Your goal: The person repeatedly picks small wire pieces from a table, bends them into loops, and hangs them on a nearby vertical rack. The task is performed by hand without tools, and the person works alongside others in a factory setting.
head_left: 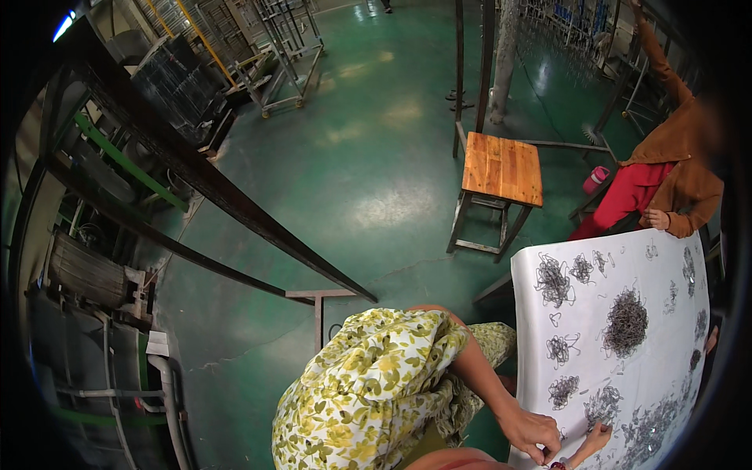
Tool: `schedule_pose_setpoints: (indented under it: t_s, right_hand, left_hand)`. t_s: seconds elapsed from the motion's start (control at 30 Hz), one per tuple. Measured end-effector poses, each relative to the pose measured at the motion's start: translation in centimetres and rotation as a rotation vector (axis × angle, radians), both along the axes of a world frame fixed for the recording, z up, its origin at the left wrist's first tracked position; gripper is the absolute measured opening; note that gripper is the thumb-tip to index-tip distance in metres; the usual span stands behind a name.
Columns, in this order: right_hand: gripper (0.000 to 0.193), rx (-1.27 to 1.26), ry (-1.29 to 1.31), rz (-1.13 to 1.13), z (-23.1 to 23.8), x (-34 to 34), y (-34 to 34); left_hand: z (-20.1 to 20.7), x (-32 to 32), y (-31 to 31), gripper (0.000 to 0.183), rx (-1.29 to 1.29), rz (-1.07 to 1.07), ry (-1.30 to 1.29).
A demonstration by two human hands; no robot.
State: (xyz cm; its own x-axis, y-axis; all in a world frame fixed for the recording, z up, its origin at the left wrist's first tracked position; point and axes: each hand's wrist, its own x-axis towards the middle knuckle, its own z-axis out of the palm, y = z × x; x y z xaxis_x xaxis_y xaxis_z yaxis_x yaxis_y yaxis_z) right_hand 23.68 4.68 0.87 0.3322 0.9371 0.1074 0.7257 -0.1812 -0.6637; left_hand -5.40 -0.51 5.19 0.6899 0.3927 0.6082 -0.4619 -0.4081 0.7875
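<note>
Two bare hands are showing: one left hand (pixel 527 431) and one right hand (pixel 593 444). Beneath both, one white table (pixel 587 309) is standing. Past the right hand, one large heap of wires (pixel 626 323) is lying; near and past the hands, at least six smaller piles (pixel 562 391) are lying, single wires defying count. Farther from the left hand, one stool (pixel 503 167), one pink bucket (pixel 594 181) and at least one co-worker (pixel 662 149) are showing. Farthest off, one wheeled rack (pixel 291 70) is standing.

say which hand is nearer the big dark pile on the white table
Right. The right hand is below the big dark pile, with a looser pile between; the left hand is farther off, down-left, by the edge of the white table.
</note>
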Motion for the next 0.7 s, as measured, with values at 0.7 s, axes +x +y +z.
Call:
schedule_pose_setpoints:
  t_s: [0.7]
  right_hand:
    - [0.059,0.027,-0.012,0.408,6.6,-6.1,-16.3]
  left_hand:
    - [0.4,2.4,1.4,0.013,-0.240,0.128,-0.041]
